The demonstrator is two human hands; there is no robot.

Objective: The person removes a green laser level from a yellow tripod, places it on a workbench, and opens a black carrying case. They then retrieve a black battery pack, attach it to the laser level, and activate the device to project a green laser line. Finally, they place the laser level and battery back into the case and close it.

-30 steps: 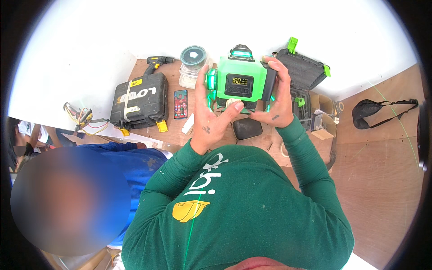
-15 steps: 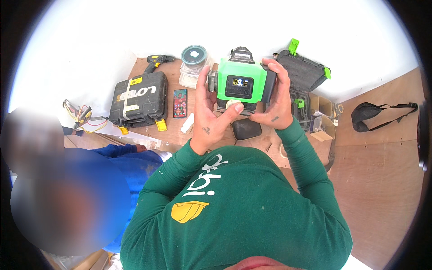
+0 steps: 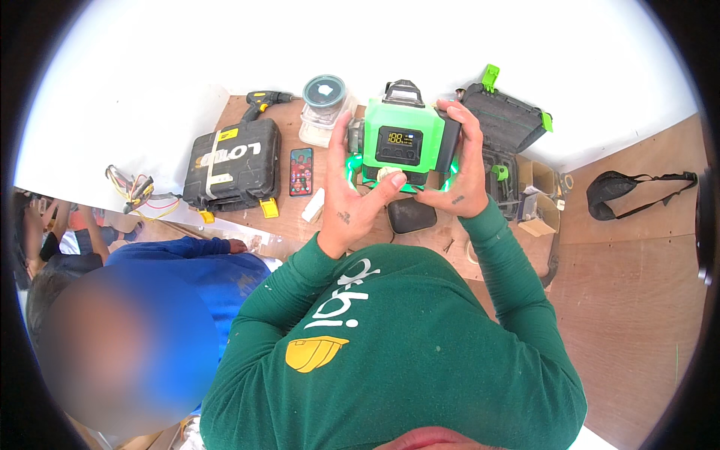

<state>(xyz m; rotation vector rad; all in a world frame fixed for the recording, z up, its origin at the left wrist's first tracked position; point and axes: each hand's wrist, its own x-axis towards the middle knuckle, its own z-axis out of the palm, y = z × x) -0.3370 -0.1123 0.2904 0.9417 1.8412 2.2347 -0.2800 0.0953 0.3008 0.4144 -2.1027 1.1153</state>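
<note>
A bright green and black laser level [image 3: 427,142] is held up over the table, its small lit display facing me. My left hand [image 3: 351,184] grips its left side, with the thumb on the lower front edge beside a pale knob. Around the right side, against the black block there, my right hand [image 3: 466,169] is closed, its thumb under the lower corner. Green light glows on both palms next to the level's base. Below the level lies a small black pouch [image 3: 412,215].
On the wooden table [image 3: 271,220] stand a black tool case [image 3: 232,166], a drill [image 3: 262,105], a phone [image 3: 301,171], stacked plastic tubs [image 3: 324,112], an open black case [image 3: 506,116] and a cardboard box [image 3: 538,214]. A person in blue [image 3: 187,274] is at my left. A black strapped bag [image 3: 611,196] lies at right.
Green light now shines from the laser level onto both palms, and its display reads differently. My hands hold nearly the same place. The person at left has shifted, and more people show behind.
</note>
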